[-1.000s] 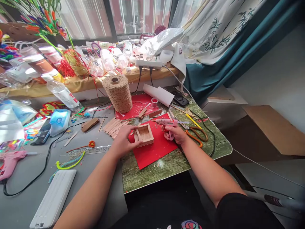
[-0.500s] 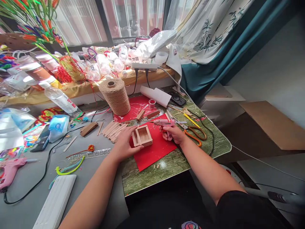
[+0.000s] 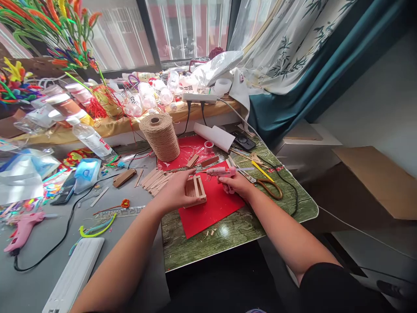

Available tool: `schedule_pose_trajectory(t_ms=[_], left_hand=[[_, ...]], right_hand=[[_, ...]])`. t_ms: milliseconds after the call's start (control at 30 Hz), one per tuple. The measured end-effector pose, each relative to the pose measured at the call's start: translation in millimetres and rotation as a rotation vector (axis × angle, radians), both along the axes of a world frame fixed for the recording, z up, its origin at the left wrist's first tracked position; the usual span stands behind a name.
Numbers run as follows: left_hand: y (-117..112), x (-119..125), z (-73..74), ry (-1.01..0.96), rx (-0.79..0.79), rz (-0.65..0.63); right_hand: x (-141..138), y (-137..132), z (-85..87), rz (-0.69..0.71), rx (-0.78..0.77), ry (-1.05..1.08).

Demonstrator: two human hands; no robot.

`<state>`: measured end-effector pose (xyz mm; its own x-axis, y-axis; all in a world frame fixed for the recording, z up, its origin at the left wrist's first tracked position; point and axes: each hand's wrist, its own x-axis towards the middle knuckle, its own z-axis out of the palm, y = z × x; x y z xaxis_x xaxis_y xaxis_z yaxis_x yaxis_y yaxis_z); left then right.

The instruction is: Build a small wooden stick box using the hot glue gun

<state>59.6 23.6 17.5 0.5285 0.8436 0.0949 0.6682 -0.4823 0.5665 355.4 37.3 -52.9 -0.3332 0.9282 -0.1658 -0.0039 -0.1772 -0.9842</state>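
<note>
My left hand (image 3: 176, 190) grips a small open wooden box (image 3: 199, 191) from its left side, thumb along the near edge and fingers over the far edge. A narrow slot shows along the box's right side, and my hand covers part of its inside. In my right hand (image 3: 235, 183) is a pink hot glue gun (image 3: 221, 172), held by its handle with the nozzle pointing left, close above the box's far edge. Under both lies a red sheet (image 3: 215, 213). Just beyond my left hand, several craft sticks (image 3: 153, 181) are spread out.
A twine spool (image 3: 160, 138) stands behind the sticks. Scissors (image 3: 270, 187) and a yellow pencil (image 3: 262, 171) lie right of my right hand. Another pink glue gun (image 3: 24, 230) rests at far left, near a white keyboard-like case (image 3: 74, 274). A power strip (image 3: 199, 98) sits on the cluttered sill.
The box has been turned in my left hand, so its slot now faces right. The glue gun's nozzle has come left, over the box's far side. The whole view has shifted slightly.
</note>
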Motion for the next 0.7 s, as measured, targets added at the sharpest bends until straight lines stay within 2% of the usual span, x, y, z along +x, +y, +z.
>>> schedule_pose_trajectory(t_ms=[100, 233, 333, 500, 700], left_hand=[[6, 11, 0.0, 0.028, -0.021, -0.016], [6, 13, -14.8, 0.059, -0.02, 0.003], [4, 12, -22.2, 0.073, -0.013, 0.028], [0, 9, -18.7, 0.039, -0.019, 0.038], [0, 9, -19.1, 0.032, 0.01, 0.076]], right_hand=[[-1, 1, -8.5, 0.001, -0.036, -0.012], [-4, 0, -16.6, -0.014, -0.051, -0.052], [-5, 0, -10.9, 0.035, -0.009, -0.044], [-5, 1, 4.0, 0.125, 0.05, -0.043], [-6, 0, 3.3, 0.117, 0.043, -0.076]])
